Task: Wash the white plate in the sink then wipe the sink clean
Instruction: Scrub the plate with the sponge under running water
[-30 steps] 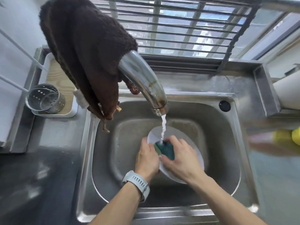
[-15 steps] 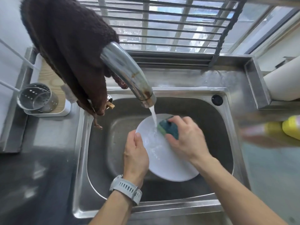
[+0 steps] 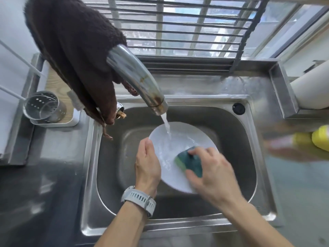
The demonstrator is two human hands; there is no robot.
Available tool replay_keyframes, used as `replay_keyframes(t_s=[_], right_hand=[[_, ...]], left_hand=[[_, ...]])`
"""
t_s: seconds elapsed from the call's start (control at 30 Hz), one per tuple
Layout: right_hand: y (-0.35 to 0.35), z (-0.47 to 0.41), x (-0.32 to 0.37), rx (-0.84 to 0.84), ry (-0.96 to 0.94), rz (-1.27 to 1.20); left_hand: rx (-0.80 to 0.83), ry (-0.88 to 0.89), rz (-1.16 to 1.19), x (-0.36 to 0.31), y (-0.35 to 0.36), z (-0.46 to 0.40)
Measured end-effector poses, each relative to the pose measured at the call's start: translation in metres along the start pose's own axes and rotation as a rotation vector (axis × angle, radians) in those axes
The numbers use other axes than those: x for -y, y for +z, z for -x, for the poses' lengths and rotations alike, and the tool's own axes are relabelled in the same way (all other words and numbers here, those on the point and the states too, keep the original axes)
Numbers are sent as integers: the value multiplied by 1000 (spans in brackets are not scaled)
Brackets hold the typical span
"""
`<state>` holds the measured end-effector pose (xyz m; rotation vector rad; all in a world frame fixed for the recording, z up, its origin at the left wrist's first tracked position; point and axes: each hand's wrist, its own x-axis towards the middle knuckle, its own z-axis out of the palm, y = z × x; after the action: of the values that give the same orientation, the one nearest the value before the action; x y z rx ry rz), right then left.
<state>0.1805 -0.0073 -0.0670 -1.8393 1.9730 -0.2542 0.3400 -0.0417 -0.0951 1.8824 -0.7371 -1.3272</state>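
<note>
A round, smooth white plate (image 3: 179, 138) sits tilted inside the brushed stainless-steel sink basin (image 3: 236, 139), wet and glossy where a thin stream of water (image 3: 166, 126) from the curved chrome tap (image 3: 135, 77) strikes its upper part. The left hand (image 3: 147, 164), a pale grey perforated watch strap (image 3: 140, 198) on its wrist, grips the plate's left rim with thumb on top and fingers curled beneath. The right hand (image 3: 211, 173) is curled round a dark green scouring sponge with a lighter green edge (image 3: 188, 162), pressing it on the plate's face just right of the left hand's hold and below the water. A shaggy dark brown cloth (image 3: 74, 50) drapes over the tap, well above both hands. Far left of the grip, a perforated metal cup (image 3: 43, 106) stands on a white-rimmed tray (image 3: 71, 122); what it contains cannot be told.
</note>
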Motion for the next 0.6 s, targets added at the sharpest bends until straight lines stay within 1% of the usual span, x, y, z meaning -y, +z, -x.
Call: replay_keyframes(t_s=[0.07,0.1,0.13,0.2,0.23,0.3,0.37,0.4,0.47,0.53,0.6], right_hand=[[12,-10,20,16,-93,-64],[19,-26,24,10,-119,-48],[22,-43,24,9,-107,-36],[17,-66,5,1,5,14],[12,-64,-7,-22,66,47],[4,-34,-14,-44,83,67],[10,-4,10,7,-1,-18],[15,-7,22,32,-55,-52],[28,-37,33,33,-126,-40],[29,-70,24,42,-64,-2],[20,-75,-4,17,50,53]], left_hand=[[2,-4,-12,5,6,5],[4,-4,2,7,7,6],[3,-6,19,7,6,7],[7,-15,40,8,5,3],[11,-17,49,9,4,1],[15,-24,64,7,5,-2],[-1,-21,49,10,8,-3],[-4,-20,47,12,10,-2],[-4,-28,64,15,11,-1],[4,-25,78,15,7,-4],[33,-9,97,14,3,-10]])
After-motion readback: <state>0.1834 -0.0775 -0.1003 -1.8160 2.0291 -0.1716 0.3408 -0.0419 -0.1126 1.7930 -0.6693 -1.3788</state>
